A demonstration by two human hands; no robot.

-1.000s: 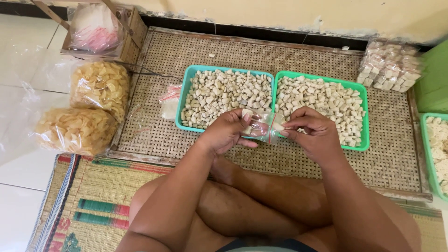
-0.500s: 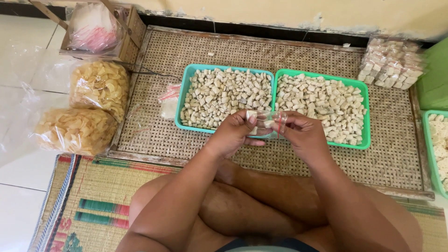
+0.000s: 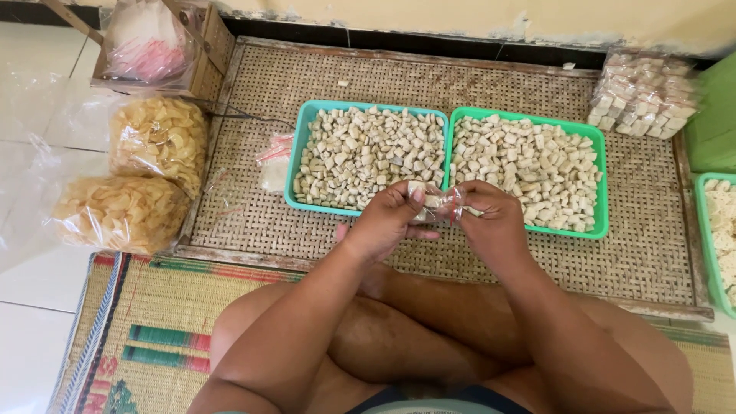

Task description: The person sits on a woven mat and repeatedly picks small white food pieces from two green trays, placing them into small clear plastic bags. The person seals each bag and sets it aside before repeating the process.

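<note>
My left hand (image 3: pixel 389 218) and my right hand (image 3: pixel 491 221) meet above the near rims of two teal trays. Between them they hold a small clear plastic bag (image 3: pixel 445 204) with a few pale cubes inside. The left thumb and fingers pinch a cube at the bag's mouth, and the right fingers grip the bag's other side. The left tray (image 3: pixel 300 170) and the right tray (image 3: pixel 602 188) are both full of small beige cubes. My crossed legs lie below on a woven mat.
A stack of small filled bags (image 3: pixel 642 96) lies at the back right. Loose empty bags (image 3: pixel 274 161) lie left of the trays. Two large bags of yellow chips (image 3: pixel 123 211) sit at the left, with a box (image 3: pixel 203 57) behind them. Another teal tray (image 3: pixel 717 245) is at the right edge.
My hands have drawn closer together and shifted slightly left, from the right tray's edge to the gap between the two trays. The small bag stays held.
</note>
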